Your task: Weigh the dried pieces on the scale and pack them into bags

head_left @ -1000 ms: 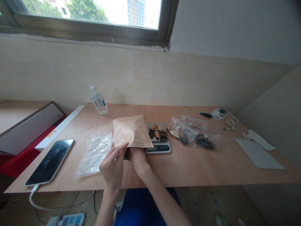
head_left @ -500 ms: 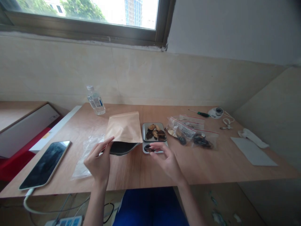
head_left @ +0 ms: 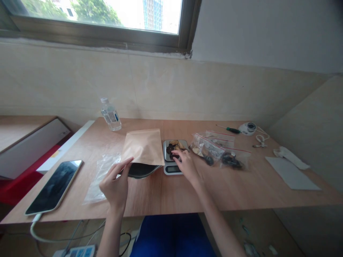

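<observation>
The left hand (head_left: 116,184) pinched the near edge of the kraft paper pouch (head_left: 144,146), positioned just left of the digital scale (head_left: 173,169), its dark mouth facing the person. The right hand (head_left: 187,166) had fingers curled over dried mushroom pieces (head_left: 180,145) on the weighing pan (head_left: 166,143); whether they gripped one could not be determined.

Left hand (head_left: 115,184) in pinch; right hand (head_left: 186,166) extended farther forward, palm down; bare forearms (head_left: 112,228) converging
</observation>
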`<state>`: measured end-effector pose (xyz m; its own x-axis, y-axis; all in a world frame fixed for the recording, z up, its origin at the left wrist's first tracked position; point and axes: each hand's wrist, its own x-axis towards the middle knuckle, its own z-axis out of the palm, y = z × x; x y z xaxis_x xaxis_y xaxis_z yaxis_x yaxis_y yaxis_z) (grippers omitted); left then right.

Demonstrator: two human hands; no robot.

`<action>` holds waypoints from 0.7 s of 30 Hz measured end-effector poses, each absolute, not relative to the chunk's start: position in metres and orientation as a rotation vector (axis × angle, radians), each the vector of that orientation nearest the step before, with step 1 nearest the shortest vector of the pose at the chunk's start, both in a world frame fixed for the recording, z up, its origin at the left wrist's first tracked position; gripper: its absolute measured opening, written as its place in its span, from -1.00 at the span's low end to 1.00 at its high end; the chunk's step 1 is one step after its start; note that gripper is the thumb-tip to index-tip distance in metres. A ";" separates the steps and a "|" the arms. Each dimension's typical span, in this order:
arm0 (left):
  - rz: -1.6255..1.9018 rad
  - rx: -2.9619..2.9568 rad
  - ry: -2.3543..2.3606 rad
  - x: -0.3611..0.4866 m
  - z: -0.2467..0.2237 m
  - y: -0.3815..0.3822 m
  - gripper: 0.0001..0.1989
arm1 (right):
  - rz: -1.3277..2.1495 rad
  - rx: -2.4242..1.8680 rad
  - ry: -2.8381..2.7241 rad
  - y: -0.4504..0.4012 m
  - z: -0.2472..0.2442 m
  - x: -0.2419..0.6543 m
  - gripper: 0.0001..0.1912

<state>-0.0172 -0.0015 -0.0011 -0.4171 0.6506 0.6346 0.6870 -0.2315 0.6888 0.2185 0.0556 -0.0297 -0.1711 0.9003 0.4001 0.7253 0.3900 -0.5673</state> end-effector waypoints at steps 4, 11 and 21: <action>-1.770 -1.688 -1.924 -0.017 -0.002 -0.001 -0.86 | 0.270 -1.306 -1.927 0.040 -0.022 0.216 -0.75; -1.767 -1.694 -1.923 -0.011 -0.004 -0.001 -0.86 | 0.459 -0.771 -2.016 -0.014 0.005 0.177 -0.68; -1.654 -1.786 -1.910 -0.002 -0.011 -0.011 -0.85 | 0.363 -1.326 -2.488 0.024 -0.006 0.100 -0.61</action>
